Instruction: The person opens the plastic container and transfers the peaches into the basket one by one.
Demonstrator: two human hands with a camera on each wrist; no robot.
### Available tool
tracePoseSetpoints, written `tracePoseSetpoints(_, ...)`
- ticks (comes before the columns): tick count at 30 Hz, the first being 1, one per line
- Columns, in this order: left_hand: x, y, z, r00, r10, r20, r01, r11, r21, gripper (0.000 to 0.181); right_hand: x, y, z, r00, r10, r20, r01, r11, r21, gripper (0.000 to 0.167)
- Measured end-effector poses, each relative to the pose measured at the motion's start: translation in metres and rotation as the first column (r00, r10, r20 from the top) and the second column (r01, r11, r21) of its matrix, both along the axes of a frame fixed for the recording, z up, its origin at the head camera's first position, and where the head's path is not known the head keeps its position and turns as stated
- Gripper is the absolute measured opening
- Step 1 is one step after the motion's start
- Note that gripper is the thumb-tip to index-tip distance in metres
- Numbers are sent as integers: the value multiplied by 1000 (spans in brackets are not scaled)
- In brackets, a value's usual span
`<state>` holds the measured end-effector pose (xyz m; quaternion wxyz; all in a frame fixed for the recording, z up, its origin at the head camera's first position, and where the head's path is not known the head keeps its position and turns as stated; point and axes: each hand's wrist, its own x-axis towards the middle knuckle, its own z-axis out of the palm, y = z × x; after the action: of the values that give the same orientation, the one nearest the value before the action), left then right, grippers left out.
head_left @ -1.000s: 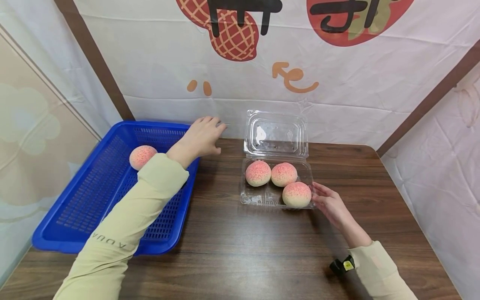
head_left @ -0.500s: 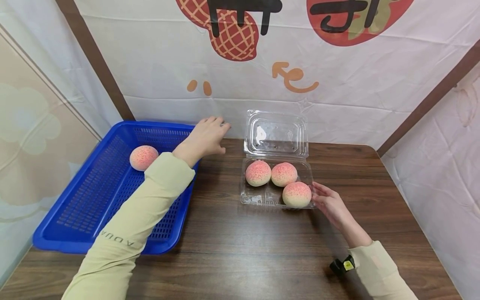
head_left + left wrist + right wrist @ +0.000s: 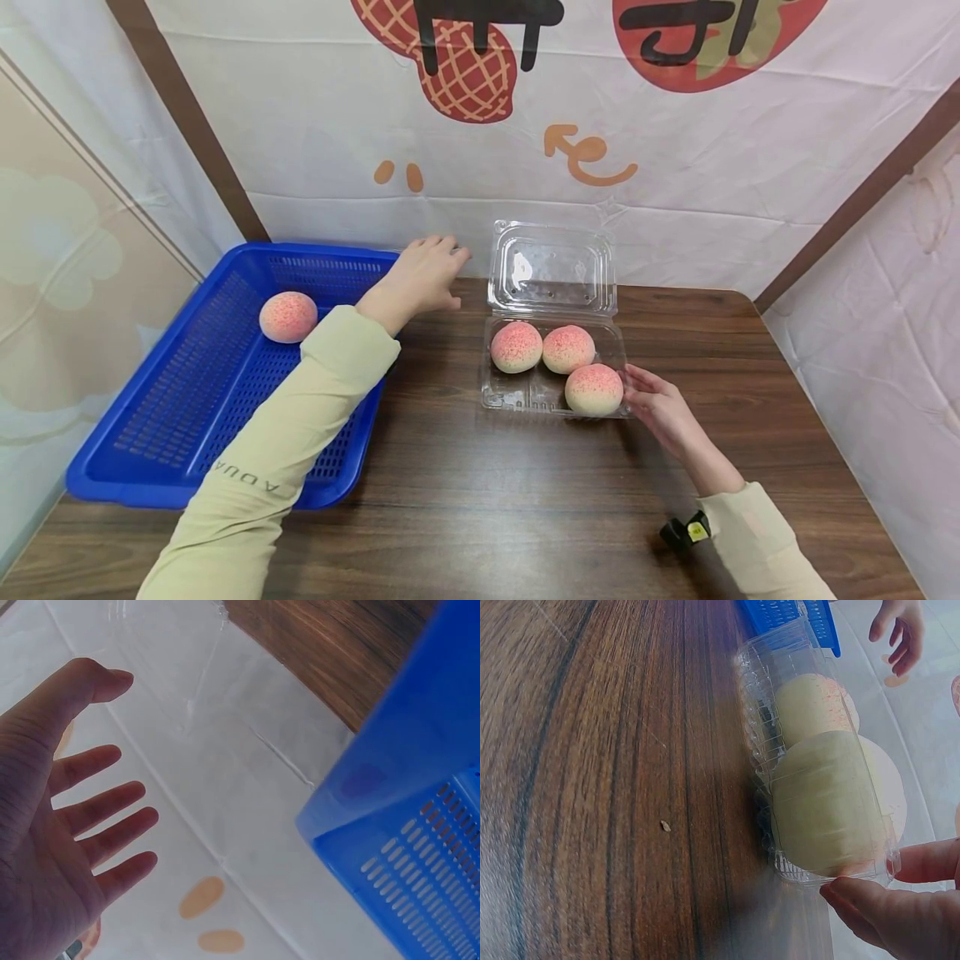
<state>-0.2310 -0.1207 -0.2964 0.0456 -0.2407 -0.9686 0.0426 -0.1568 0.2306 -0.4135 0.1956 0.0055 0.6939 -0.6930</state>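
My left hand (image 3: 422,279) hovers just past the right rim of the blue plastic basket (image 3: 225,250), fingers spread and loosely bent with nothing in them. In the left wrist view its palm (image 3: 45,877) is bare. One round, peach-like pink-and-cream ball (image 3: 288,317) lies in the basket. A clear hinged plastic box (image 3: 517,392) stands with its lid (image 3: 551,267) raised, holding three similar balls: back left (image 3: 516,347), back right (image 3: 568,349) and front right (image 3: 594,390). My right hand (image 3: 663,412) pinches the box's right edge near the front corner, thumb and fingers on either side.
The brown wooden table (image 3: 480,500) lies under everything. Behind it hangs a white printed cloth (image 3: 300,108), close to the raised lid and the basket's far end. A black strap with a yellow-green tag (image 3: 686,531) is at the right sleeve.
My left hand has drifted a little to the right, away from the basket, uncovering more of the ball inside. The right hand, the box and its balls stay where they were.
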Motion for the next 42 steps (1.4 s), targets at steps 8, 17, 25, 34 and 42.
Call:
tracePoseSetpoints(8, -1, 6, -2, 1000, 0, 15, 0, 1000, 10, 68, 0, 0, -1, 1000, 4, -4, -4, 1000, 3, 55)
tracePoseSetpoints(17, -3, 12, -6, 1000, -3, 28, 3, 1000, 22, 67, 1, 0, -2, 1000, 14, -10, -14, 1000, 7, 55)
tracePoseSetpoints(25, -4, 17, -10, 999, 0, 43, -2, 999, 50, 70, 1, 0, -3, 1000, 15, -26, -16, 1000, -16, 56)
tracePoseSetpoints(34, -3, 23, -12, 998, 6, 66, -11, 997, 74, 69, 1, 1, -4, 1000, 17, -19, -18, 1000, -9, 56)
tracePoseSetpoints(42, -4, 29, -15, 995, 9, 100, -15, 998, 59, 69, 0, 1, -1, 1000, 24, -14, -23, 1000, 8, 55)
